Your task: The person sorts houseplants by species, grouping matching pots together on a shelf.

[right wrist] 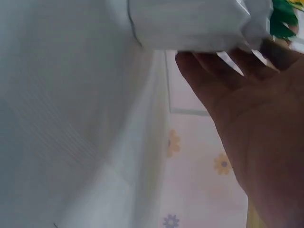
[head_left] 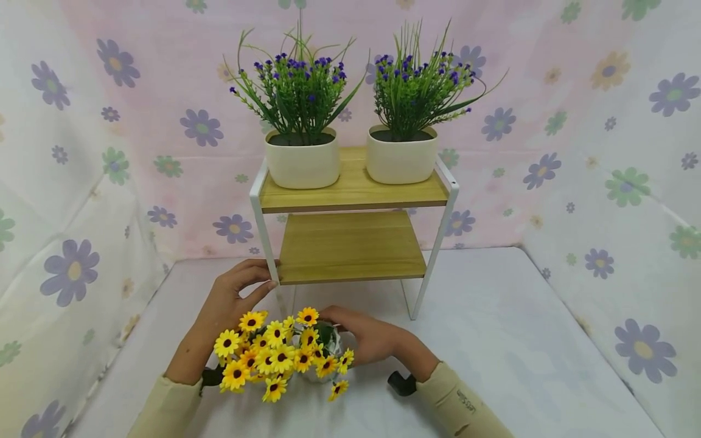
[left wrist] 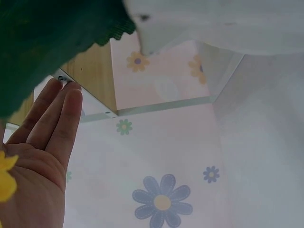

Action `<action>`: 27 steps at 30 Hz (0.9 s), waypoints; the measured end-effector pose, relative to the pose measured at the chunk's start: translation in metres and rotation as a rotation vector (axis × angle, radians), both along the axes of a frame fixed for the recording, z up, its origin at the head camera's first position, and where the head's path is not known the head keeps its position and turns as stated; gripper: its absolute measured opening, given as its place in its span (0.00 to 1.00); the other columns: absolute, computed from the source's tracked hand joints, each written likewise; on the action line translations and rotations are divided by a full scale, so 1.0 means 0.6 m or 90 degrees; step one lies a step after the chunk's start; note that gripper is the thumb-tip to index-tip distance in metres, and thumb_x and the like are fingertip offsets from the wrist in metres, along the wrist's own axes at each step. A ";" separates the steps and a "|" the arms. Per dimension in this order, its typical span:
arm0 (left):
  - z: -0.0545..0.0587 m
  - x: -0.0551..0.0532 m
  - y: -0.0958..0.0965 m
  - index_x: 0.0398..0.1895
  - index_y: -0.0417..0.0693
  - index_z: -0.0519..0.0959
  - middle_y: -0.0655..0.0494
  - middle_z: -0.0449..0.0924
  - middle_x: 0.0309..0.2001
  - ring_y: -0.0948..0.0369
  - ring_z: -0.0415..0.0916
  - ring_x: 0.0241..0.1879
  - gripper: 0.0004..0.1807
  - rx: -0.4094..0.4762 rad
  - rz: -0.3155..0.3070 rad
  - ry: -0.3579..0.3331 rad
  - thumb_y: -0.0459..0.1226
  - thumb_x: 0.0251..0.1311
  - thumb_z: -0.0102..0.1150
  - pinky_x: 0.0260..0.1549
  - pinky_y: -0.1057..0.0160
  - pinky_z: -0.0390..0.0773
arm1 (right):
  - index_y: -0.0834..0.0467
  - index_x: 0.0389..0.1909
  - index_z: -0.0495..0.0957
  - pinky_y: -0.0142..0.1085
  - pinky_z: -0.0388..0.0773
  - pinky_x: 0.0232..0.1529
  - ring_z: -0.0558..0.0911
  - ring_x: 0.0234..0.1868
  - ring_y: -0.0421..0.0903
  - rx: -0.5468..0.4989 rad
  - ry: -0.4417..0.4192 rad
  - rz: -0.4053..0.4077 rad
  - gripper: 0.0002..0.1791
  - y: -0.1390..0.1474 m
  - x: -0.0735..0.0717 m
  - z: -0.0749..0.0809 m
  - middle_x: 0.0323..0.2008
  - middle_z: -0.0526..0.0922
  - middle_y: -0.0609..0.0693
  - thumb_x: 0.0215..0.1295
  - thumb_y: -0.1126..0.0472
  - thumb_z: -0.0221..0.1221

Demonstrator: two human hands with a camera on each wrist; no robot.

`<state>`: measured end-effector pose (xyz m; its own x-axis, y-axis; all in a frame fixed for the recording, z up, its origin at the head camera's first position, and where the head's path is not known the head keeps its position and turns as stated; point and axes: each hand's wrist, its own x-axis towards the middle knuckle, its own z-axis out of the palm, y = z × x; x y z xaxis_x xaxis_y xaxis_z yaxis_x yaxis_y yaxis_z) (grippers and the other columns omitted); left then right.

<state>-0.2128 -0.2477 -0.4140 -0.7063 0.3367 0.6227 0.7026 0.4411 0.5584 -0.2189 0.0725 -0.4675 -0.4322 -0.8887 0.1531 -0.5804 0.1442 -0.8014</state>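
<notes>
Floral sheeting [head_left: 202,128] stands behind and to both sides of the two-tier shelf [head_left: 353,246]; a white-covered table [head_left: 493,340] carries the shelf and extends in front of it.

On the shelf's upper board: two cream planters [head_left: 303,163] [head_left: 402,158] with purple-flowered greenery.

Your left hand [head_left: 219,304] is at the shelf's left front leg [head_left: 265,240]. Thumb in front, fingers [left wrist: 66,123] reaching past it; the gap is narrow and appears to pinch the frame near the lower board.

Your right hand [head_left: 375,337] holds a white pot [right wrist: 199,26] of yellow flowers [head_left: 276,356], in front of the shelf and toward its left side. Fingers curl against the pot wall. Cannot tell whether its base touches the table; blooms hide much of it from above.

Judgement on technique: grip the pot by its body, not the stems, and hold it level, since the bunch spreads wide and could tip it. Steady the shelf lightly with your left hand; a hard pull might jog the planters. Mind the blooms near your left forearm, as they could snag.
</notes>
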 end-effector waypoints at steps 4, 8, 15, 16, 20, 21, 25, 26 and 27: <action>-0.001 0.001 -0.001 0.47 0.47 0.89 0.46 0.84 0.57 0.71 0.78 0.59 0.16 -0.001 0.001 -0.002 0.20 0.63 0.68 0.58 0.77 0.77 | 0.50 0.79 0.61 0.40 0.72 0.74 0.72 0.71 0.40 0.004 0.027 -0.027 0.48 -0.011 0.003 -0.010 0.73 0.71 0.45 0.63 0.52 0.76; -0.001 0.001 -0.002 0.47 0.48 0.89 0.48 0.84 0.57 0.70 0.78 0.59 0.16 -0.006 0.008 -0.002 0.20 0.63 0.68 0.58 0.78 0.77 | 0.51 0.77 0.63 0.39 0.72 0.74 0.73 0.70 0.40 0.024 0.046 -0.065 0.45 -0.019 0.007 -0.016 0.71 0.73 0.47 0.64 0.51 0.75; -0.002 0.000 -0.002 0.46 0.48 0.89 0.50 0.84 0.57 0.70 0.78 0.59 0.15 -0.015 0.017 -0.013 0.22 0.64 0.68 0.58 0.78 0.76 | 0.51 0.74 0.66 0.38 0.73 0.72 0.74 0.67 0.39 0.028 0.048 -0.091 0.43 -0.024 0.011 -0.016 0.67 0.75 0.47 0.62 0.51 0.77; -0.002 0.000 -0.003 0.46 0.48 0.89 0.50 0.84 0.57 0.70 0.78 0.59 0.15 -0.014 0.017 -0.013 0.22 0.64 0.68 0.58 0.78 0.76 | 0.51 0.73 0.66 0.38 0.73 0.72 0.75 0.67 0.39 0.022 0.048 -0.090 0.43 -0.024 0.011 -0.016 0.67 0.76 0.47 0.61 0.52 0.77; -0.001 0.001 -0.002 0.46 0.49 0.89 0.50 0.84 0.57 0.70 0.78 0.59 0.15 -0.015 0.019 -0.012 0.22 0.64 0.68 0.58 0.78 0.76 | 0.52 0.72 0.68 0.39 0.74 0.71 0.76 0.65 0.39 -0.001 0.052 -0.089 0.42 -0.024 0.009 -0.019 0.66 0.77 0.47 0.60 0.52 0.78; -0.001 0.001 -0.001 0.46 0.49 0.89 0.50 0.84 0.57 0.70 0.78 0.59 0.15 -0.016 0.020 -0.013 0.22 0.64 0.68 0.58 0.78 0.76 | 0.52 0.71 0.68 0.39 0.75 0.71 0.76 0.65 0.39 -0.005 0.054 -0.089 0.41 -0.023 0.009 -0.020 0.65 0.77 0.47 0.60 0.52 0.78; -0.001 0.001 -0.001 0.46 0.50 0.89 0.50 0.84 0.57 0.70 0.78 0.58 0.15 -0.017 0.019 -0.015 0.22 0.64 0.69 0.58 0.79 0.76 | 0.51 0.71 0.69 0.38 0.76 0.70 0.77 0.64 0.38 -0.014 0.070 -0.088 0.41 -0.022 0.007 -0.025 0.65 0.78 0.46 0.60 0.51 0.77; -0.001 0.001 -0.001 0.45 0.50 0.89 0.50 0.84 0.57 0.70 0.78 0.58 0.15 -0.016 0.020 -0.016 0.22 0.64 0.69 0.58 0.78 0.76 | 0.51 0.71 0.69 0.38 0.76 0.69 0.77 0.64 0.38 -0.014 0.070 -0.088 0.41 -0.022 0.007 -0.025 0.65 0.78 0.46 0.61 0.51 0.77; -0.001 0.001 -0.001 0.45 0.50 0.89 0.50 0.84 0.57 0.70 0.78 0.58 0.15 -0.016 0.020 -0.016 0.22 0.64 0.69 0.58 0.78 0.76 | 0.51 0.71 0.69 0.38 0.76 0.69 0.77 0.64 0.38 -0.015 0.072 -0.086 0.41 -0.021 0.007 -0.025 0.64 0.78 0.46 0.61 0.51 0.77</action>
